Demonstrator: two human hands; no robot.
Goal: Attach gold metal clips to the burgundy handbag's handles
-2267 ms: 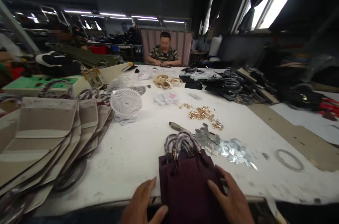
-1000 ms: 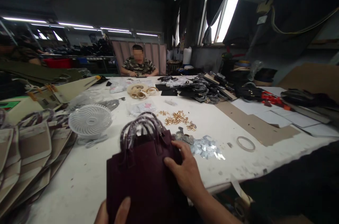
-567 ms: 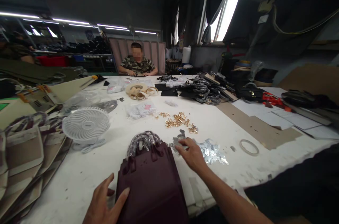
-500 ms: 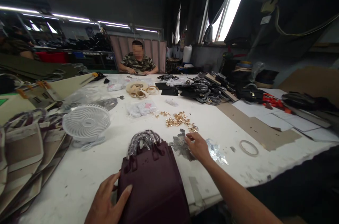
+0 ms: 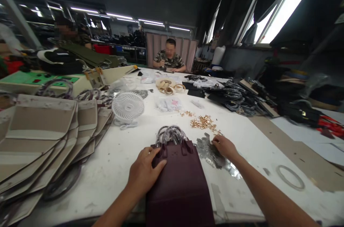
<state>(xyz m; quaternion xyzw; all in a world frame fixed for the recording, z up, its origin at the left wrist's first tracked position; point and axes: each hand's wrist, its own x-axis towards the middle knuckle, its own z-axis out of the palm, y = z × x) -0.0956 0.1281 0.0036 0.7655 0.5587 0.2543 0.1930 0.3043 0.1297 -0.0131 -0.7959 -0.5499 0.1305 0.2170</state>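
Note:
A dark maroon handbag point(image 5: 177, 177) lies at the table's near edge, its looped handles point(image 5: 172, 135) wrapped in clear plastic and pointing away from me. My left hand point(image 5: 146, 169) grips the bag's upper left corner, thumb on the front panel and fingers by the handle tab. To the right of the bag, my right hand point(image 5: 225, 147) rests at the edge of a pile of small flat grey pieces point(image 5: 205, 148). Its thumb and fingertips are pinched together; anything between them is too small to make out. Gold-coloured metal fittings point(image 5: 203, 122) lie scattered just beyond.
A white fan point(image 5: 128, 106) stands left of the bag, beside stacked beige-lined bag pieces point(image 5: 48, 137). Tape rolls point(image 5: 167, 86) and black straps point(image 5: 236, 94) lie farther back. A pale ring point(image 5: 290, 177) sits at right. Across the table a person point(image 5: 170, 58) works.
My left hand has moved up the bag's left side to its top corner. My view has swung left, showing more of the stacked pieces. The right hand stays at the grey pile.

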